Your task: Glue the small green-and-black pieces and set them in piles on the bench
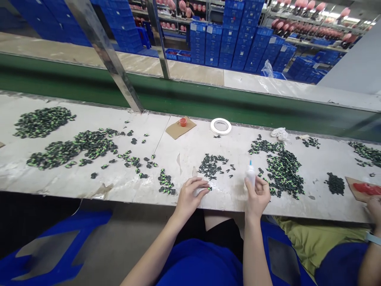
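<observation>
Pinched between the fingertips of my left hand [193,193] is a small black-and-green part [209,188], just above the white tabletop. My right hand [258,194] is wrapped round a white glue bottle [250,174], which stands upright with its thin blue nozzle pointing up. Beyond my left hand lies a loose pile of small black pieces [211,165]. To the right of the bottle spreads a large heap of black-and-green parts [284,171]. A short row of similar parts [166,182] lies left of my left hand.
More black-and-green heaps [44,121] cover the left side. A roll of white tape [220,126], a red cup [183,122] on cardboard [172,131] and crumpled tissue [279,134] lie along the back. A co-worker's hand [375,206] is at far right. A metal post [119,75] rises at the back edge.
</observation>
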Motion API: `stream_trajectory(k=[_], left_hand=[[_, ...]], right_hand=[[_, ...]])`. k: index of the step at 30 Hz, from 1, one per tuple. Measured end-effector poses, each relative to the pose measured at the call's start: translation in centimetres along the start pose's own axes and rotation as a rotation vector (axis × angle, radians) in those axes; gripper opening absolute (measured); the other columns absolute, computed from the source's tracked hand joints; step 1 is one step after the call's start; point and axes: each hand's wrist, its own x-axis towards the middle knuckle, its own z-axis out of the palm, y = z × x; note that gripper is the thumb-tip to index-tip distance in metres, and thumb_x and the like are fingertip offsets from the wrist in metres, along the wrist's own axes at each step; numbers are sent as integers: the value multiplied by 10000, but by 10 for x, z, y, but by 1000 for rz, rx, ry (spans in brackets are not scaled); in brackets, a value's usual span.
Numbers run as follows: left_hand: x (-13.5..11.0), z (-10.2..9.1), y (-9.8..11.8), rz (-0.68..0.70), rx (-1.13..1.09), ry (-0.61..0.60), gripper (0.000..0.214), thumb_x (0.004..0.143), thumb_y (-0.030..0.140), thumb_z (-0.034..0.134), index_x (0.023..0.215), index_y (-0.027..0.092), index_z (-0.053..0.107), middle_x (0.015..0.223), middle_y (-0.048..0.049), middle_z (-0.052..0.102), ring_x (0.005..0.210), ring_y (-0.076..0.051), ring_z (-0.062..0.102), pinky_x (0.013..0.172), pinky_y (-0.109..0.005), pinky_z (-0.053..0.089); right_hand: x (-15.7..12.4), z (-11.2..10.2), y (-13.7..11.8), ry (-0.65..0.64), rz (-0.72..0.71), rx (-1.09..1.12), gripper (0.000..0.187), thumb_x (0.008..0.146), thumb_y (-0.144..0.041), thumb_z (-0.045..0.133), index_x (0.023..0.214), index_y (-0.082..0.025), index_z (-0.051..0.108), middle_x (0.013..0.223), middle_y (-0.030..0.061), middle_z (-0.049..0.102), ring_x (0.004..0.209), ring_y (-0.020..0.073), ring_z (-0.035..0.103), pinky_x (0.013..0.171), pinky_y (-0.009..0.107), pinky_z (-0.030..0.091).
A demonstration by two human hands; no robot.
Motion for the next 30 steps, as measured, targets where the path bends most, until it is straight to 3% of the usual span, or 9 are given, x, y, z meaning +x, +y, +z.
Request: stream_trajectory(k=[3, 9, 12, 14, 17, 21, 24, 30], left_hand=[[0, -1, 0, 75, 40, -2, 151, 793, 241, 681, 934, 217, 730, 943, -69, 715, 1041, -255, 629, 877, -411, 551], [-2, 5, -5, 220, 128, 20, 153, 840, 266, 629, 959, 222, 714, 955, -78, 706, 1065, -268, 553, 898, -467, 520], [-3, 8, -6, 259, 145, 34, 138, 855, 231, 599, 936, 227, 710, 948, -77, 689, 1052, -261, 537, 884, -460, 520], [-3, 8, -7, 265, 148, 34, 127, 856, 211, 590, 899, 227, 709, 931, -71, 685, 1044, -258, 531, 885, -459, 515], [-2, 7, -7, 239, 139, 9, 103, 848, 206, 601, 858, 229, 701, 908, -64, 692, 1038, -258, 533, 892, -455, 507], [-1, 4, -7, 184, 93, -41, 93, 842, 199, 603, 863, 231, 688, 856, -46, 706, 1024, -250, 553, 895, -437, 506], [-1, 2, -6, 118, 47, -28, 109, 848, 210, 586, 864, 227, 692, 861, -51, 690, 1023, -238, 581, 874, -394, 523], [-1, 0, 0, 19, -49, 33, 132, 853, 261, 582, 879, 224, 706, 918, -61, 653, 962, -205, 633, 858, -342, 540]], right_hand=[[13, 2, 5, -13, -54, -67, 538, 509, -352, 828, 923, -182, 528, 878, 56, 684, 864, 214, 669, 869, 415, 511], [19, 4, 5, -113, -94, -275, 680, 570, -449, 784, 1118, -146, 517, 1015, 135, 665, 944, 249, 641, 884, 427, 490], [5, 1, -1, 17, -247, -456, 763, 594, -527, 765, 1195, -133, 511, 1069, 152, 637, 895, 243, 611, 830, 411, 482], [-9, 1, -3, 120, -374, -581, 627, 670, -575, 704, 1090, -123, 593, 953, 131, 646, 770, 216, 580, 769, 383, 463], [-25, 8, 0, -33, -388, -729, 500, 804, -612, 542, 912, -144, 681, 790, 90, 640, 657, 194, 550, 708, 348, 424], [-29, 23, 9, -135, -321, -907, 525, 886, -576, 413, 918, -137, 701, 810, 116, 662, 774, 251, 589, 727, 360, 379], [-27, 28, 13, -161, -334, -893, 474, 914, -510, 390, 876, -148, 694, 836, 122, 666, 811, 256, 587, 741, 359, 379], [-27, 24, 10, -245, -350, -661, 369, 901, -476, 435, 827, -187, 654, 863, 105, 651, 731, 217, 601, 704, 347, 442]])
